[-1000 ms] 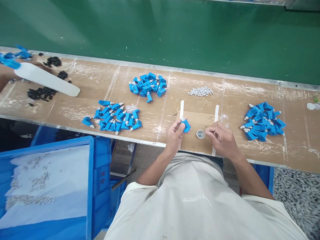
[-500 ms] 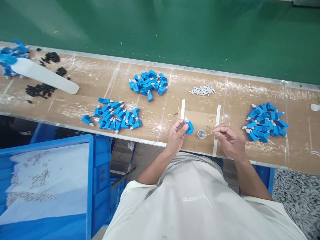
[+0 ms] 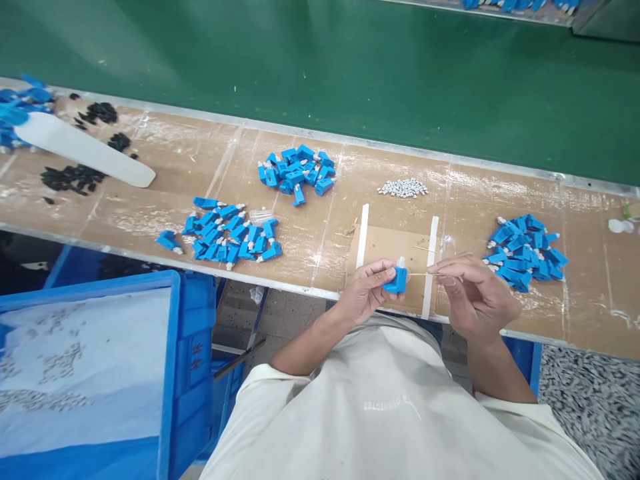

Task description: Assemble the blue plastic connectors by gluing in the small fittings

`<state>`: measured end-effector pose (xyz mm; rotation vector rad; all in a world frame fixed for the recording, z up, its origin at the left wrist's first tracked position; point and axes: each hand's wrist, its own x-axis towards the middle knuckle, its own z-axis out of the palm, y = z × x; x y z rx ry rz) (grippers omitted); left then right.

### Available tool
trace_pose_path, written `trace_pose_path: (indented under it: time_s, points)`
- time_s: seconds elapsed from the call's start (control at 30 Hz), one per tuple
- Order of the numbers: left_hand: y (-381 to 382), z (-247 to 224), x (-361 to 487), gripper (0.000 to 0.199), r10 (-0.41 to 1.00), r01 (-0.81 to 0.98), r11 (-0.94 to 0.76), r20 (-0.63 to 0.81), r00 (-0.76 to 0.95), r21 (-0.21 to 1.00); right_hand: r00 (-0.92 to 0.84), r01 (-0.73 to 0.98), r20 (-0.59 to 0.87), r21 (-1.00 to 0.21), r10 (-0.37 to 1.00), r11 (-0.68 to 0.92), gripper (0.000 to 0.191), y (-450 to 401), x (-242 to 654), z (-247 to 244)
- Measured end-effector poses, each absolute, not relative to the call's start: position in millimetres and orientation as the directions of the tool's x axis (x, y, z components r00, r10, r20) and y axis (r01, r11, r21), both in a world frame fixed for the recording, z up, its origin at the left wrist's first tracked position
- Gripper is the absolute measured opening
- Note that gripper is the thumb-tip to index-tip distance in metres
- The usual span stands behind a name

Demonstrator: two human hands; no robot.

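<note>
My left hand (image 3: 367,291) grips a blue plastic part (image 3: 397,280) with a whitish tip pointing up, held over the cardboard sheet (image 3: 383,247). In my right hand (image 3: 477,293) a thin wooden stick (image 3: 423,274) is pinched, its end close to the right side of the blue part. Whether the stick touches the part cannot be made out. The small round cup is mostly hidden behind the blue part. Two white tape strips run along the sheet, and another thin stick (image 3: 425,249) lies near the right strip.
Small grey-white pieces (image 3: 403,188) lie behind the sheet. Blue parts form piles at the right (image 3: 525,250), back (image 3: 297,170) and left (image 3: 233,230). Farther left are black pieces (image 3: 73,179) and another person's white sleeve (image 3: 90,150). A blue crate (image 3: 173,360) stands lower left.
My left hand has moved right with the blue part, which now stands more upright and covers the cup. The stick in my right hand has risen out of the cup to beside the part.
</note>
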<state>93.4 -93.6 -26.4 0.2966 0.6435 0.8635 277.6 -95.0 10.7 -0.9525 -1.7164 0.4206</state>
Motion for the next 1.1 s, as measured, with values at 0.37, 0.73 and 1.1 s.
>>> trace_pose_path:
  time_s: [0.37, 0.73, 1.1]
  points:
    - [-93.8, -27.1, 92.9, 0.045, 0.771, -0.607, 0.636, -0.422, 0.477, 0.476, -0.240, 0.475, 0.659, -0.561, 0.713, 0.678, 0.025, -94.3, 275.0, 10.2]
    - [-92.2, -28.5, 92.4, 0.044, 0.777, -0.616, 0.629, -0.406, 0.480, 0.475, -0.373, 0.486, 0.666, -0.453, 0.646, 0.747, 0.028, -93.6, 272.3, 13.8]
    - [-91.6, -33.4, 93.8, 0.043, 0.769, -0.614, 0.638, -0.429, 0.475, 0.465, -0.408, 0.545, 0.661, -0.378, 0.630, 0.749, 0.028, -92.3, 271.4, 14.8]
